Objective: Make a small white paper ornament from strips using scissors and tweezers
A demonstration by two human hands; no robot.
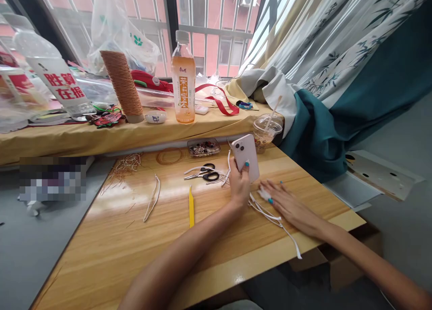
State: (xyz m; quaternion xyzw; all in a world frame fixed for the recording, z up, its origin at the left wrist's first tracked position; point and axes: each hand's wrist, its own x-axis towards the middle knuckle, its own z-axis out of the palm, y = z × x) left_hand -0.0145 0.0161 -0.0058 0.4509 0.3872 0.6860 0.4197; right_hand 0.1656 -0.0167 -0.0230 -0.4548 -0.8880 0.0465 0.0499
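My left hand (240, 187) is closed around a pale smartphone (245, 155), lifted above the table with its camera side toward me. To its right, my right hand (292, 206) lies flat with fingers stretched out. A small white wad (264, 193), perhaps tissue, shows at its thumb and index finger; motion blurs it. White cords (270, 215) run across the wood between my hands, one end trailing toward the front edge. Left of the phone are black-handled scissors (211, 176), partly crossed by white cord. Yellow tweezers (191, 206) are partly behind my left forearm.
On the wooden table (118, 256) are a cord loop (152, 198), thread scraps (126, 166), a coil of brown thread (170, 156), a bead box (203, 147) and a plastic cup (266, 132). The sill behind holds a tea bottle (183, 83) and a thread cone (122, 87).
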